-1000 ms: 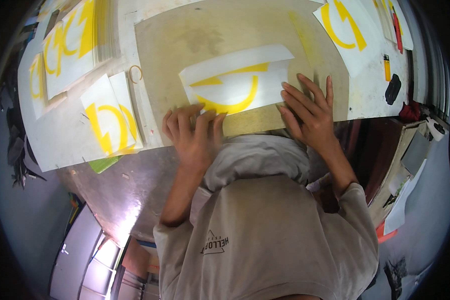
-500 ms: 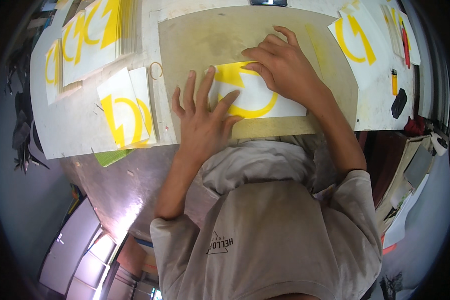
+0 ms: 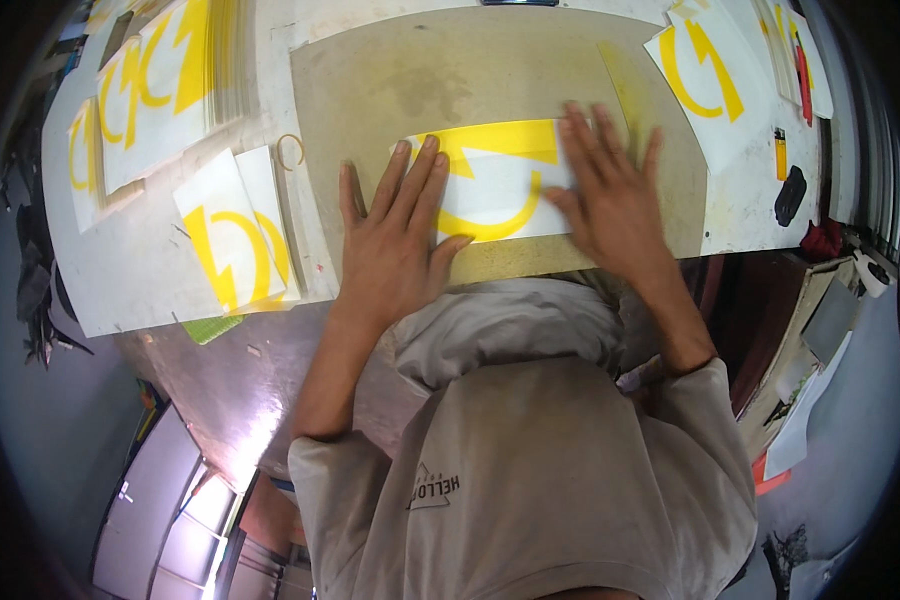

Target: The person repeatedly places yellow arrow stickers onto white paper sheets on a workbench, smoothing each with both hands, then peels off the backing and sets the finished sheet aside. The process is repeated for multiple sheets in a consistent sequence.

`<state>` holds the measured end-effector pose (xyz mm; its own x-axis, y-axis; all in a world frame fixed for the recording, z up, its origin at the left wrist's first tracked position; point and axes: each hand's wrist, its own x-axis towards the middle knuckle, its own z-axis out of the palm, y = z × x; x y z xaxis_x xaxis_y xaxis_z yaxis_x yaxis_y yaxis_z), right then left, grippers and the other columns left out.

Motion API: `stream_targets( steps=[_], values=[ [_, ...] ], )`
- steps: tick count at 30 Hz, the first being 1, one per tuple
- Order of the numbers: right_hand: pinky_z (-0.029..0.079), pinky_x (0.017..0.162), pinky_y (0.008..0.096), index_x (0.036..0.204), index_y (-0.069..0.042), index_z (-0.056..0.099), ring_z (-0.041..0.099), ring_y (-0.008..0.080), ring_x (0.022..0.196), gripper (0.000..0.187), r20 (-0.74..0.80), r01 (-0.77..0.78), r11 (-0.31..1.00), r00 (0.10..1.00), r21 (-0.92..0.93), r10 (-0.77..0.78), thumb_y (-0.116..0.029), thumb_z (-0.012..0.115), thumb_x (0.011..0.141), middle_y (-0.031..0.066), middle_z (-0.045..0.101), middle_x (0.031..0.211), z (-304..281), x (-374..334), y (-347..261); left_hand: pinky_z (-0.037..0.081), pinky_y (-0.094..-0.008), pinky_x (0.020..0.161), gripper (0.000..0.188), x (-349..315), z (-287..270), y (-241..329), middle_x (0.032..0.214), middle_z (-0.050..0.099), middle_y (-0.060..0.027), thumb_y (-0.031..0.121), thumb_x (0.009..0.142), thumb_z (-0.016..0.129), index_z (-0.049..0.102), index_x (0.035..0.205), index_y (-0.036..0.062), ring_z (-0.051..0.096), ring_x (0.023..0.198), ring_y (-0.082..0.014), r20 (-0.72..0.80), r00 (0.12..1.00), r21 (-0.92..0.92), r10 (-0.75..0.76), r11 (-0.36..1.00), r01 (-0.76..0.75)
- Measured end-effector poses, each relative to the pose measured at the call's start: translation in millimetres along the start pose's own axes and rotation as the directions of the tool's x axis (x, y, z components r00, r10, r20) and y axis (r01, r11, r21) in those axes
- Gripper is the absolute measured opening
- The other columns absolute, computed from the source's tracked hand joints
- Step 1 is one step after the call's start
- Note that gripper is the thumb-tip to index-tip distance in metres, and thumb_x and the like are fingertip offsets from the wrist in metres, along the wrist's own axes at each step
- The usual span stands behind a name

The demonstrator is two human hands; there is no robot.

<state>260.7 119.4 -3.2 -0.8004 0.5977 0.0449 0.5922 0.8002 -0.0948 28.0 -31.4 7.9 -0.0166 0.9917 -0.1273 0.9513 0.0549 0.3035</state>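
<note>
A white sheet [image 3: 490, 180] with a yellow curved and pointed design lies on a tan mat in front of me. My left hand [image 3: 395, 230] rests over the sheet's left end, fingers stretched out and thumb apart. Over the right end lies my right hand [image 3: 615, 205], its fingers spread and slightly blurred. Both palms face down, and neither hand grasps anything. The sheet's two ends are partly hidden under my hands.
The tan mat [image 3: 370, 75] covers the table's middle. Stacks of similar yellow-marked sheets [image 3: 160, 90] stand far left, with a few sheets [image 3: 232, 235] nearer. More sheets [image 3: 698, 85], a yellow lighter [image 3: 780, 155], a red pen [image 3: 802, 75] and a small black object [image 3: 790, 197] lie right.
My right hand has opened out of its bent-finger pose over the sheet's upper edge and moved right to its right end. My left fingers have come closer together. More of the yellow design shows.
</note>
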Motion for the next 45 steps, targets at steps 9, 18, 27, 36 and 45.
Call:
stream_targets(
  steps=[9,18,27,36,45],
  values=[
    [0.042,0.094,0.0539,0.107,-0.001,0.066,0.059,0.0361,0.11,0.045,-0.04,-0.601,0.71,0.752,0.366,0.658,-0.038,0.083,0.087,0.0178,0.064,0.111,-7,14,58,0.01,-0.0659,0.125,0.077,0,17,15,0.167,0.03,-0.0245,0.044,0.097,0.065,0.04,0.153,-0.0028,0.027,0.156,-0.0417,-0.135,0.991,-0.15,-0.015,0.989,-0.005],
    [0.051,0.079,0.0428,0.106,-0.002,0.066,0.065,0.0347,0.084,0.039,-0.377,-0.486,0.863,0.779,0.14,0.5,-0.026,0.086,0.084,0.0134,0.066,0.089,8,10,30,0.012,-0.0638,0.125,0.079,1,15,15,0.168,0.029,-0.0239,0.045,0.097,0.065,0.038,0.156,-0.0014,0.028,0.156,-0.0418,-0.135,0.991,-0.18,-0.026,0.984,0.001],
    [0.053,0.078,0.0377,0.113,0.0,0.06,0.066,0.023,0.081,0.036,-0.165,-0.459,0.574,0.666,0.678,0.727,-0.014,0.082,0.088,0.0137,0.068,0.09,-6,-1,32,0.012,-0.0634,0.126,0.073,1,18,16,0.168,0.029,-0.0229,0.045,0.1,0.06,0.04,0.16,0.0067,0.027,0.157,-0.04,-0.113,0.993,-0.069,-0.019,0.998,0.011],
    [0.044,0.084,0.0445,0.106,-0.002,0.071,0.06,0.0305,0.082,0.021,-0.304,0.019,0.836,0.936,0.548,0.178,-0.005,0.075,0.086,0.0096,0.065,0.088,7,-47,-61,0.011,-0.0637,0.126,0.092,-1,19,23,0.168,0.029,-0.0238,0.043,0.095,0.066,0.024,0.161,-0.0061,0.027,0.157,-0.0398,-0.127,0.99,-0.152,-0.062,0.988,0.042],
    [0.043,0.084,0.0472,0.113,-0.004,0.071,0.058,0.0285,0.084,0.028,-0.438,-0.133,0.88,0.827,0.456,0.352,-0.005,0.072,0.085,0.0078,0.063,0.088,1,-31,-40,0.011,-0.0636,0.126,0.095,-1,20,22,0.168,0.028,-0.0258,0.045,0.096,0.065,0.019,0.162,-0.0074,0.028,0.156,-0.0421,-0.146,0.987,-0.155,-0.06,0.987,0.037]
  ],
)
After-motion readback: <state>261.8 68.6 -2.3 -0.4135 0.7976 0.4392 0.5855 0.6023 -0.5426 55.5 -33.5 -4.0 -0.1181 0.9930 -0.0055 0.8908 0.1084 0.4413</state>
